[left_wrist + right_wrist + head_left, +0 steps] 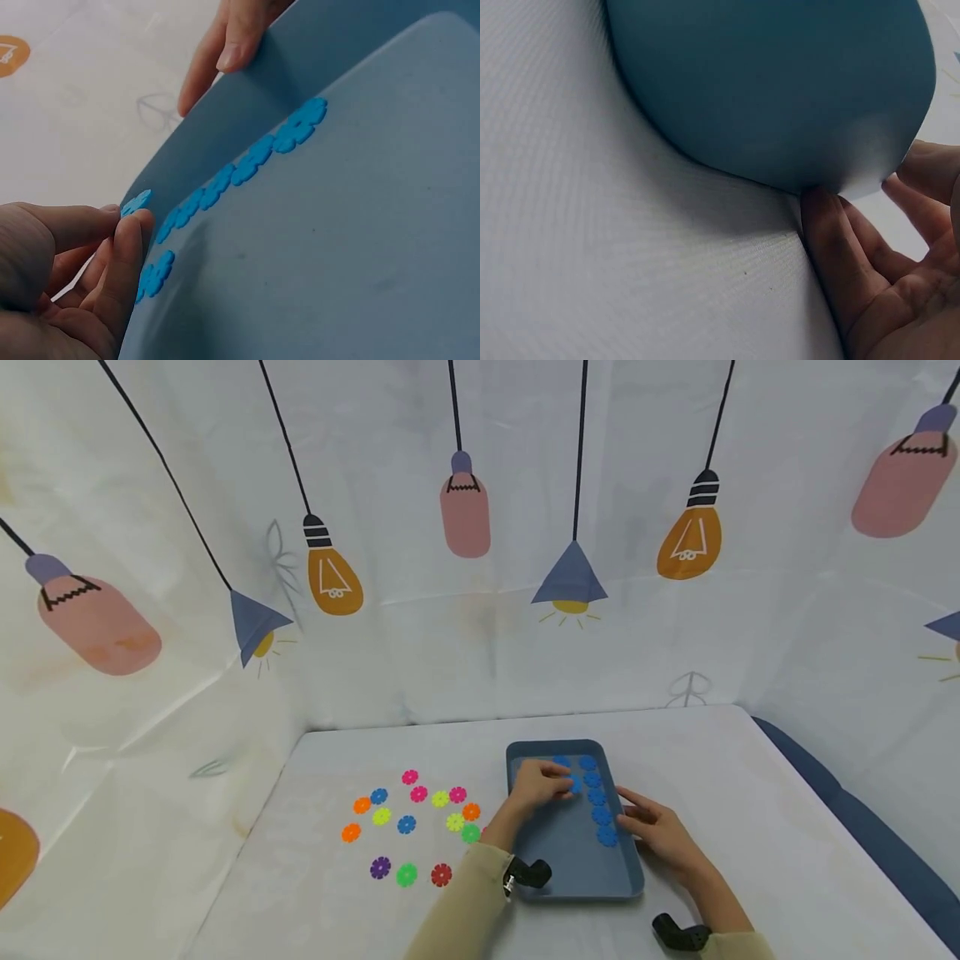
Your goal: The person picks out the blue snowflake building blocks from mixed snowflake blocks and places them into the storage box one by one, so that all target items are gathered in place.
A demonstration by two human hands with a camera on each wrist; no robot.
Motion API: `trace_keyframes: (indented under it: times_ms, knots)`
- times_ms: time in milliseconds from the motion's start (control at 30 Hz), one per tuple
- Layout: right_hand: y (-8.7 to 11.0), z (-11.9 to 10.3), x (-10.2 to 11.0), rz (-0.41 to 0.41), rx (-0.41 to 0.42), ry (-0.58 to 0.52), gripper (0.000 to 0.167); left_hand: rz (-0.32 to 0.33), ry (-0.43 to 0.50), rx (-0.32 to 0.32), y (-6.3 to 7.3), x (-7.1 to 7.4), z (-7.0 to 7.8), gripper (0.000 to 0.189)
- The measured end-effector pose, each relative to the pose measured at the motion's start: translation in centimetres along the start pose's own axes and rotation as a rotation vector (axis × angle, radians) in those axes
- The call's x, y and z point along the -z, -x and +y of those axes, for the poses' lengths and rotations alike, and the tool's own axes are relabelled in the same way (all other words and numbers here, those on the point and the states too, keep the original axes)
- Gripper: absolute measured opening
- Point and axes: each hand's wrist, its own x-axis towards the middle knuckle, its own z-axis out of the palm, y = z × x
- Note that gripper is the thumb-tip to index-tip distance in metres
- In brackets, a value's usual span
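A blue flower-shaped plastic disc (137, 202) is pinched between the thumb and fingertips of my left hand (538, 782), above the far part of the tray. The blue-grey tray (573, 868) lies lengthwise on the table. Along its right inner side runs a line of several blue discs (602, 815), and at the far end a second line begins with a blue disc (561, 762), partly hidden by the left hand. At the tray's right edge, my right hand (663, 835) holds the rim, its thumb over it and fingers against the outer wall.
Left of the tray, several loose discs lie scattered on the white table (300, 893), among them an orange disc (351, 833), a purple disc (380, 867), a red disc (442, 875) and a blue disc (407, 824). A printed curtain (495, 660) hangs behind the table.
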Motion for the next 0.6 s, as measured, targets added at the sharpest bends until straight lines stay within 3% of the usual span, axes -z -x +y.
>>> trace_keyframes:
  times_ms: [233, 600]
  knots:
    - [-0.1, 0.1, -0.1, 0.012, 0.002, 0.019, 0.063, 0.04, 0.032, 0.022, 0.0, -0.1, -0.8, 0.016]
    - [0.0, 0.2, 0.0, 0.014, -0.012, 0.02, 0.062, 0.035, 0.047, 0.039, 0.2, -0.2, -1.7, 0.016]
